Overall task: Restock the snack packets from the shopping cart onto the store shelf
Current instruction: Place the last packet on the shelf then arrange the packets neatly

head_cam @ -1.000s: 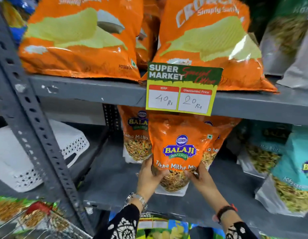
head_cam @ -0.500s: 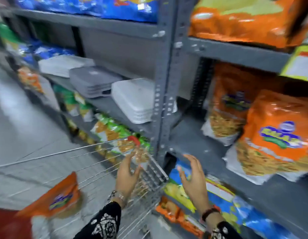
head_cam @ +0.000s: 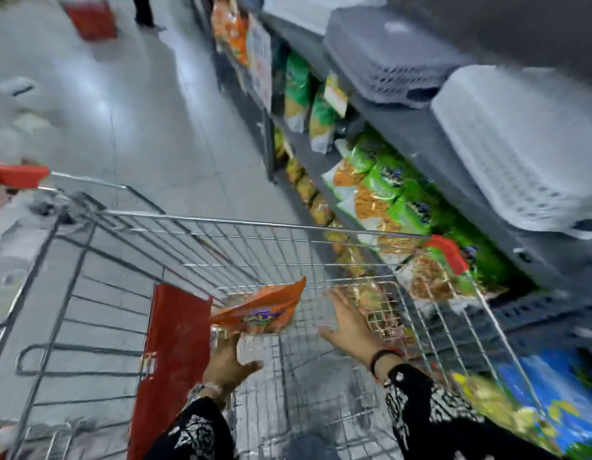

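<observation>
I see the orange snack packet (head_cam: 261, 310) inside the wire shopping cart (head_cam: 288, 234), my left hand (head_cam: 228, 363) touching its lower edge; whether it grips, I cannot tell. My right hand (head_cam: 351, 323) hangs spread and empty just beside. The red flap (head_cam: 173, 360) stands left, the store shelf (head_cam: 430, 154) right.

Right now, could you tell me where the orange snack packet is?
In the head view, the orange snack packet sits low and centre inside the wire shopping cart, just above the left hand, with the right hand open beside it.
</observation>
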`<move>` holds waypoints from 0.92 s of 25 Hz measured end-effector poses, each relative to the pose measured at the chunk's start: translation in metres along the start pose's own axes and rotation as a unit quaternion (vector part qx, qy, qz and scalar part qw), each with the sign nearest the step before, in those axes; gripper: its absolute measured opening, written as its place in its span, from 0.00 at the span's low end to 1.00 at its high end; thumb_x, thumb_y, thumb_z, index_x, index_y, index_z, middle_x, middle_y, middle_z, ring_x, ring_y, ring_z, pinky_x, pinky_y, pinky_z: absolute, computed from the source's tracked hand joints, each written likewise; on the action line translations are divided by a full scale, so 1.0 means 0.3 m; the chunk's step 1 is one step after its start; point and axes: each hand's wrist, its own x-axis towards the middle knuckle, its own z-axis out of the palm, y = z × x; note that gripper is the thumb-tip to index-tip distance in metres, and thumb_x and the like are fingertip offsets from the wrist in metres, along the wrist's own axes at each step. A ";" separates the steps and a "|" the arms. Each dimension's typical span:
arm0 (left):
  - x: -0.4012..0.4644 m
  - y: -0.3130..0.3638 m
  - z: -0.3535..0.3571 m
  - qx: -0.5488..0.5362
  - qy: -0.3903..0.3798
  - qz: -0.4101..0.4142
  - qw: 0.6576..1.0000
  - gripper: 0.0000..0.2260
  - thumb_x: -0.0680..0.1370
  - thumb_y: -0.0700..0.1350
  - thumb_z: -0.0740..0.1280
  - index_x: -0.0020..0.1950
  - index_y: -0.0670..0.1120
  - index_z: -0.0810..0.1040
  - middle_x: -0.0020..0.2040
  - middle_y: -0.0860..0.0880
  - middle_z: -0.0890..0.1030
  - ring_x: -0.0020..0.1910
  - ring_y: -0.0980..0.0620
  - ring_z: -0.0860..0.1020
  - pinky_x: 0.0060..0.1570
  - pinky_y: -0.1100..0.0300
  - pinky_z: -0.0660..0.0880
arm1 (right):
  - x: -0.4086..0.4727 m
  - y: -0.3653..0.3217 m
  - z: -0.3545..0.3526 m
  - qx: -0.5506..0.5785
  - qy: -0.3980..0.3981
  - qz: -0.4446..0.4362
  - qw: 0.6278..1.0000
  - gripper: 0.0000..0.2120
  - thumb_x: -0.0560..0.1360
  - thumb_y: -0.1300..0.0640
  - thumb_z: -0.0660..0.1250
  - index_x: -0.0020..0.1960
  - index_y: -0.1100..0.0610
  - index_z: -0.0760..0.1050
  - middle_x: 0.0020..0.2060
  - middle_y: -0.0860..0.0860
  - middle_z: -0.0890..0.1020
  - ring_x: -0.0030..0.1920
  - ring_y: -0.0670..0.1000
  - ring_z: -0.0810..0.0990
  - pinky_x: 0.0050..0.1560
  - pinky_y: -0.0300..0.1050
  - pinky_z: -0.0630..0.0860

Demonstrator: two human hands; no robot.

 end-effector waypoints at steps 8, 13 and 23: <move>0.276 -0.138 0.083 -0.203 0.080 -0.060 0.974 0.26 0.62 0.28 0.73 0.57 0.33 0.70 0.57 0.34 0.75 0.55 0.41 0.75 0.59 0.43 0.71 | 0.298 0.120 0.292 0.061 -0.088 0.035 0.994 0.41 0.67 0.61 0.72 0.71 0.62 0.50 0.73 0.57 0.53 0.73 0.52 0.52 0.70 0.39 0.51; 0.324 -0.088 0.085 -0.217 0.147 0.007 0.965 0.20 0.64 0.25 0.69 0.53 0.38 0.74 0.52 0.42 0.77 0.41 0.74 0.75 0.48 0.72 0.72 | 0.353 0.094 0.356 0.076 -0.005 0.047 0.996 0.18 0.68 0.65 0.70 0.57 0.63 0.72 0.52 0.58 0.81 0.52 0.54 0.78 0.48 0.33 0.72; 0.135 0.281 0.076 -0.111 0.029 0.082 0.990 0.20 0.64 0.37 0.74 0.54 0.43 0.74 0.45 0.49 0.79 0.43 0.51 0.75 0.38 0.72 0.69 | 0.031 0.109 -0.034 0.182 0.046 0.049 0.981 0.18 0.62 0.58 0.76 0.46 0.46 0.73 0.40 0.35 0.76 0.41 0.32 0.75 0.40 0.27 0.71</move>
